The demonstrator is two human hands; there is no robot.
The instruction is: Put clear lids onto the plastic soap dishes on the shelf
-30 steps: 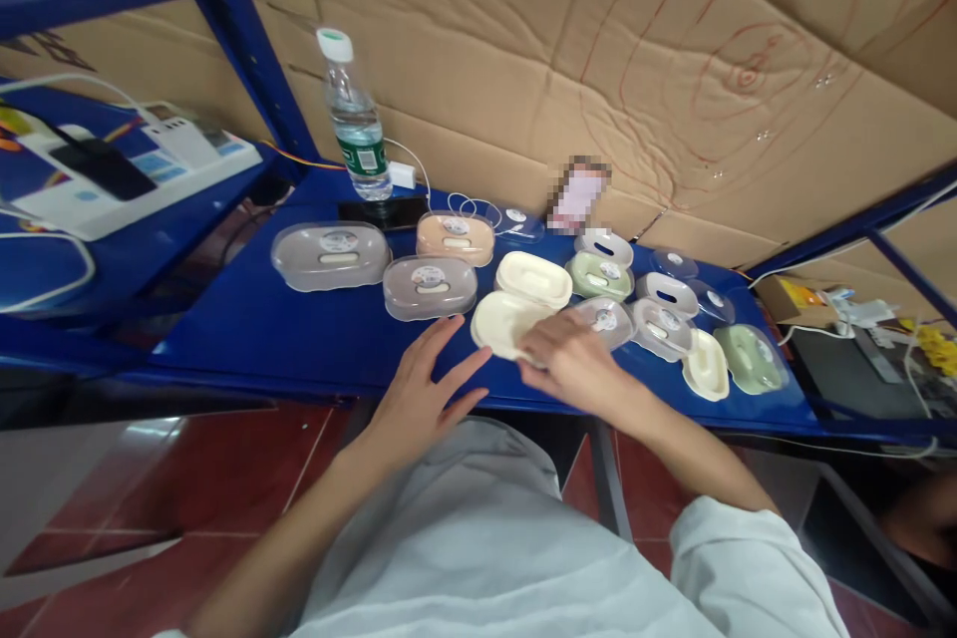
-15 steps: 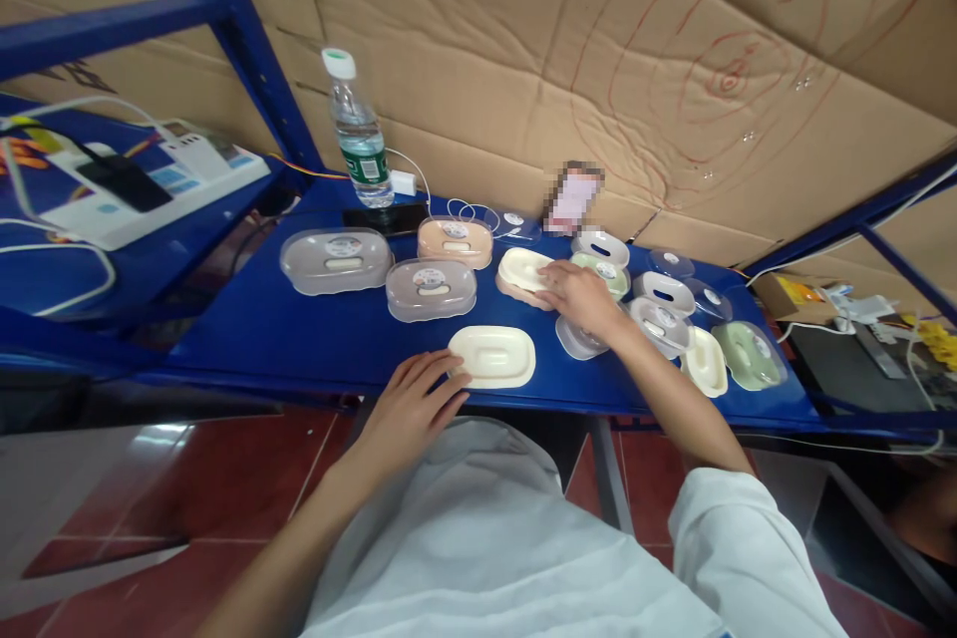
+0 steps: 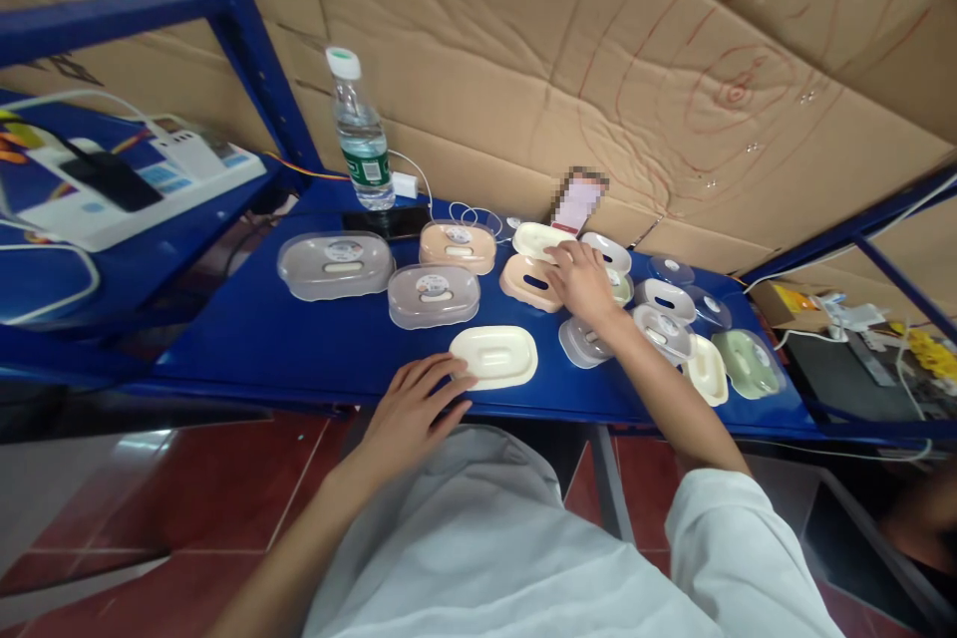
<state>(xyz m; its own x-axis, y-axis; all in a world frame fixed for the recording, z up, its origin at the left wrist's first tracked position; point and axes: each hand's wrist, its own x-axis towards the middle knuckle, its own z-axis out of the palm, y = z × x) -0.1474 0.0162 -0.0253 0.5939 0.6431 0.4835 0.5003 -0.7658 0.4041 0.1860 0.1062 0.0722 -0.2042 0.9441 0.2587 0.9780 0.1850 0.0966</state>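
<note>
My right hand (image 3: 587, 286) grips a cream oval soap-dish tray (image 3: 532, 240) by its right end. The tray is tilted up behind a peach oval base (image 3: 523, 287) with a dark slot in its top. Near the front edge, my left hand (image 3: 419, 406) has its fingers spread, their tips touching the left rim of a second cream tray (image 3: 512, 359) that lies flat. Grey oval dishes with clear lids, one at the left (image 3: 336, 266) and one nearer the middle (image 3: 434, 297), stand by a lidded peach dish (image 3: 458, 246).
Right of my right hand are more oval pieces: a white slotted base (image 3: 668, 301), a cream tray (image 3: 705, 371) and a lidded green dish (image 3: 750, 364). A water bottle (image 3: 362, 140) and a phone (image 3: 577, 202) stand at the back, against cardboard. A power strip (image 3: 75, 214) lies far left.
My right hand has lifted the cream tray off the peach base and shifted it backward, uncovering the slot. My left hand has stayed by the other tray.
</note>
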